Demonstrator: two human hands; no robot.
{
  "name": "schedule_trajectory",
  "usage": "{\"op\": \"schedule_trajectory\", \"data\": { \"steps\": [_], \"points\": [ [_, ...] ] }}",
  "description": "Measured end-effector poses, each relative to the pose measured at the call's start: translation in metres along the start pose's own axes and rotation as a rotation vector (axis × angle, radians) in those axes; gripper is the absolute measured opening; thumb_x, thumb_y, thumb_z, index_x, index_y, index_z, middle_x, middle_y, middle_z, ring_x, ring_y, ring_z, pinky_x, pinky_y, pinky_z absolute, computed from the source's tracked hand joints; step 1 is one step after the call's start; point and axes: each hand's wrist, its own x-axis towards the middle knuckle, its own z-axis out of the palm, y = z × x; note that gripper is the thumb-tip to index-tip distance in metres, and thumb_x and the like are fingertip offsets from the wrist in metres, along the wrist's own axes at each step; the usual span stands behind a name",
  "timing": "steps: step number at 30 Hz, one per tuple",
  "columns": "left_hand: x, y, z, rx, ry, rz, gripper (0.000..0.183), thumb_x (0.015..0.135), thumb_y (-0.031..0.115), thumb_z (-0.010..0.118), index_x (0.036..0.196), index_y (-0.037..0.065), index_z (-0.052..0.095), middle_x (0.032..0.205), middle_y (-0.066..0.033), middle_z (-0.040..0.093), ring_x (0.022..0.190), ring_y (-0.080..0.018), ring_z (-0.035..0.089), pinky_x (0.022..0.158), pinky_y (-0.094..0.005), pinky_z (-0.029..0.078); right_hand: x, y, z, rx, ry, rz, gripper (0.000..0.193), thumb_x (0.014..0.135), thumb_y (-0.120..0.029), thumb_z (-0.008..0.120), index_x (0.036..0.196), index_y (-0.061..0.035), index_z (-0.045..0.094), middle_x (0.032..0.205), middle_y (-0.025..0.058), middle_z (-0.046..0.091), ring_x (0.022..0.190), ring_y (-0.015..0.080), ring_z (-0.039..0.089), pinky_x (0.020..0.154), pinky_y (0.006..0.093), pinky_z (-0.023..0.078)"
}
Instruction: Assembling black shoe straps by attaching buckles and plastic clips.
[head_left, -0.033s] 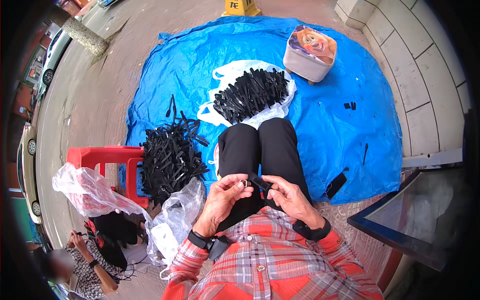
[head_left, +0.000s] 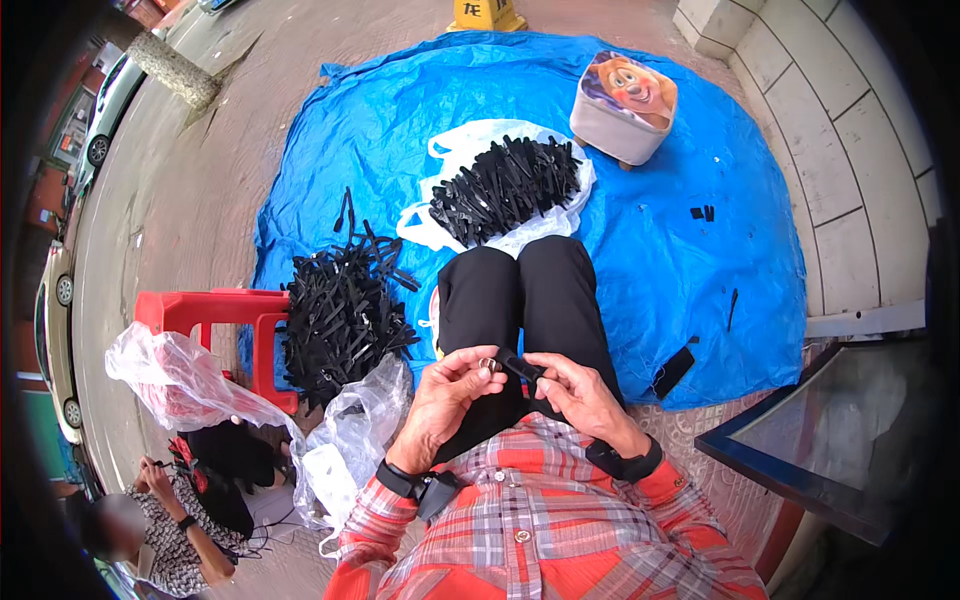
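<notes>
Above my lap, a short black strap point(head_left: 519, 365) stretches between my two hands. My left hand point(head_left: 443, 398) pinches its left end, where a small shiny metal ring or buckle point(head_left: 490, 366) shows at the fingertips. The fingers of my right hand point(head_left: 588, 396) are closed on the strap's other end. A tangled heap of black straps point(head_left: 345, 325) lies to the left of my knees. Beyond my knees, more black straps point(head_left: 505, 190) are laid side by side in rows on a white plastic bag point(head_left: 450, 145).
A blue tarp point(head_left: 690, 270) covers the ground, with a cartoon-topped stool point(head_left: 622, 130) at its far right. Black scraps point(head_left: 673, 372) lie at right. A red plastic stool point(head_left: 205, 308) and clear bags point(head_left: 365, 410) stand left; a seated person point(head_left: 185, 515) is behind them. A framed glass panel point(head_left: 820, 430) is near right.
</notes>
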Motion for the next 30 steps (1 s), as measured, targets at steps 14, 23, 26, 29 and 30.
{"op": "schedule_trajectory", "data": {
  "steps": [14, 23, 26, 29, 30],
  "points": [
    [-0.001, -0.001, -0.015, 0.057, -0.107, 0.117, 0.029, 0.080, -0.001, 0.061, 0.109, -0.004, 0.057, 0.094, -0.0114, 0.062, 0.082, -0.0186, 0.064, 0.073, -0.0269, 0.054, 0.010, 0.001, 0.010, 0.064, -0.032, 0.029, 0.030, 0.088, -0.006, 0.050, 0.118, -0.0045, 0.053, 0.069, -0.0004, 0.055, 0.054, 0.0025, 0.045, 0.048, 0.0188, 0.037],
    [-0.005, 0.006, -0.014, 0.289, 0.058, 0.082, 0.022, 0.081, -0.001, 0.060, 0.103, -0.004, 0.057, 0.088, -0.0124, 0.063, 0.080, -0.0195, 0.065, 0.066, -0.0237, 0.055, 0.013, -0.001, 0.006, 0.263, -0.104, 0.186, 0.024, 0.088, -0.009, 0.050, 0.111, -0.0027, 0.055, 0.069, -0.0001, 0.055, 0.055, 0.0024, 0.046, 0.048, 0.0183, 0.037],
    [-0.008, 0.007, -0.009, 0.312, 0.089, 0.073, 0.020, 0.081, -0.001, 0.061, 0.101, -0.004, 0.058, 0.086, -0.0121, 0.064, 0.081, -0.0196, 0.065, 0.068, -0.0247, 0.055, 0.014, -0.001, 0.005, 0.245, -0.128, 0.180, 0.024, 0.088, -0.009, 0.050, 0.111, -0.0023, 0.055, 0.069, -0.0002, 0.055, 0.056, 0.0027, 0.046, 0.048, 0.0184, 0.037],
    [-0.007, -0.002, -0.019, 0.259, 0.048, 0.147, 0.022, 0.081, -0.002, 0.061, 0.102, -0.005, 0.058, 0.086, -0.0121, 0.064, 0.081, -0.0195, 0.065, 0.070, -0.0255, 0.055, 0.016, -0.004, 0.005, 0.225, -0.154, 0.182, 0.024, 0.088, -0.009, 0.051, 0.110, -0.0022, 0.055, 0.069, 0.0002, 0.055, 0.058, 0.0038, 0.048, 0.052, 0.0199, 0.040],
    [-0.008, -0.003, -0.019, 0.260, 0.047, 0.146, 0.022, 0.081, -0.002, 0.061, 0.102, -0.005, 0.058, 0.086, -0.0121, 0.064, 0.081, -0.0195, 0.065, 0.070, -0.0255, 0.055, 0.016, -0.005, 0.005, 0.226, -0.164, 0.176, 0.024, 0.088, -0.008, 0.051, 0.111, -0.0021, 0.055, 0.069, 0.0003, 0.055, 0.059, 0.0039, 0.048, 0.052, 0.0200, 0.040]
  ]
}}
